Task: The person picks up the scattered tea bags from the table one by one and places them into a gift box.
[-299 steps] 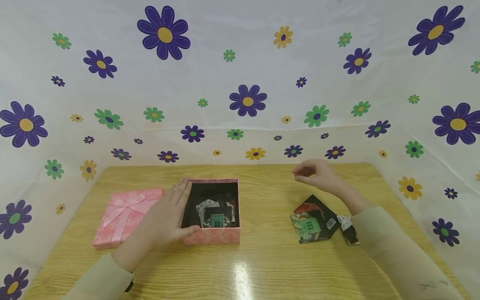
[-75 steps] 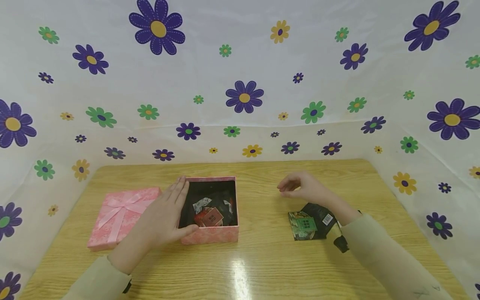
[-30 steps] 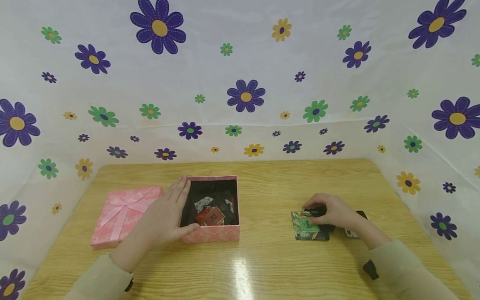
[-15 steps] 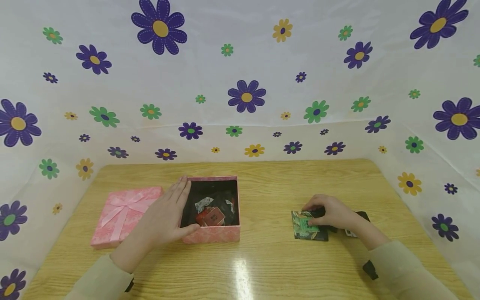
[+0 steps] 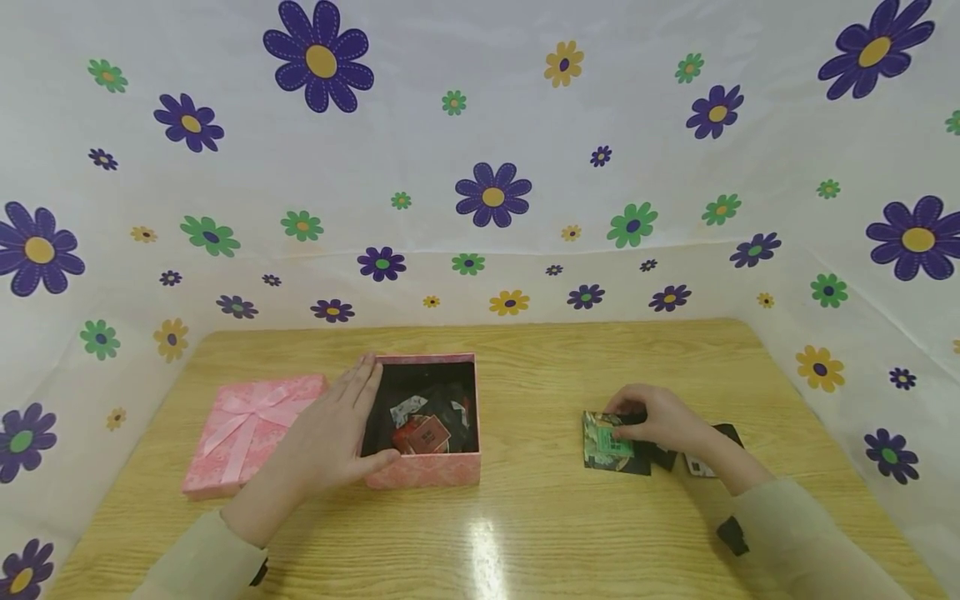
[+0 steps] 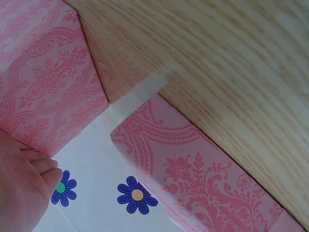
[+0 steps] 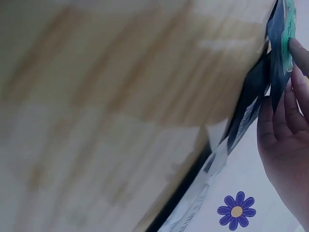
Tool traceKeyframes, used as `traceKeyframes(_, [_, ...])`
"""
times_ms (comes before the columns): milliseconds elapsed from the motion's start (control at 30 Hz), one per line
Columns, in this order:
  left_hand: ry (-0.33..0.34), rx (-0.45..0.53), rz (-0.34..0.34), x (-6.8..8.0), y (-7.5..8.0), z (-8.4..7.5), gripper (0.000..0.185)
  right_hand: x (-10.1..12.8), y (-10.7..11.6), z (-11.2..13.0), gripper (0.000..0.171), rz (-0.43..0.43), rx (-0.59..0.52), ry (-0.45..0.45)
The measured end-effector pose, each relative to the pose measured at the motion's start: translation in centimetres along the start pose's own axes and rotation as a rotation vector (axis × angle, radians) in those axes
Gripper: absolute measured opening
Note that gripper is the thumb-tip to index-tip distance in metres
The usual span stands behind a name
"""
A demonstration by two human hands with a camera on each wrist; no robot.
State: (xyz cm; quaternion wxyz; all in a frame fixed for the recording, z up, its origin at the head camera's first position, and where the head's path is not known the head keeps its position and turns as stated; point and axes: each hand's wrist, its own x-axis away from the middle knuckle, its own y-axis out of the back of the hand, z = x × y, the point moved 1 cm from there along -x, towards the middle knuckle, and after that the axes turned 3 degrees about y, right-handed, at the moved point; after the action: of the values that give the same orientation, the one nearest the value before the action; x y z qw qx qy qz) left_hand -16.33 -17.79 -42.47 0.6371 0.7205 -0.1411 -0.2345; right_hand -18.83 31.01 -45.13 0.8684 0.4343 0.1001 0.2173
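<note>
The lid (image 5: 251,429) lies on the left of the worktop (image 5: 525,533), bow up, just beside the box (image 5: 427,471). It sits near the worktop's left edge, so a careless elbow could, I think, knock it off.

The left hand (image 5: 330,437) lies flat against the box's left wall, fingers straight, thumb along the front edge; it steadies rather than grips. If that hand slackens, a bump from the other side could slide the box over the glossy wood. Inside, a few cards (image 5: 423,429) lie in a loose heap on the dark lining, some tilted, so another dropped on top may land askew or catch on the rim.

Well to the right, the right hand (image 5: 660,421) bends down over a small stack (image 5: 611,446) of cards on the worktop, fingertips curled round the top one, the card with the green house. The wrist view shows fingers (image 7: 275,121) pressed to the stack's edge. The cards look thin and slick, so the pinch could well lift two at once, or push the stack sideways without raising any. More dark cards (image 5: 712,458) lie just behind the wrist, partly hidden by it; the sleeve (image 5: 810,533) may drag them toward the near edge.
</note>
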Motion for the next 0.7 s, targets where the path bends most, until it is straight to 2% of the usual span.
traceKeyframes(167, [-0.002,-0.001,-0.003,0.0,-0.1,0.0,0.111,-0.6,0.6,0.6,0.02,-0.021,-0.053,0.006])
traceKeyframes(400, [0.004,0.002,-0.001,0.1,-0.2,0.1,0.11,-1.8,1.9,1.7,0.011,-0.095,-0.078,0.021])
traceKeyframes(700, [-0.006,0.001,0.005,0.0,0.0,0.1,0.111,-3.8,3.4,3.4,0.007,-0.134,-0.04,-0.016])
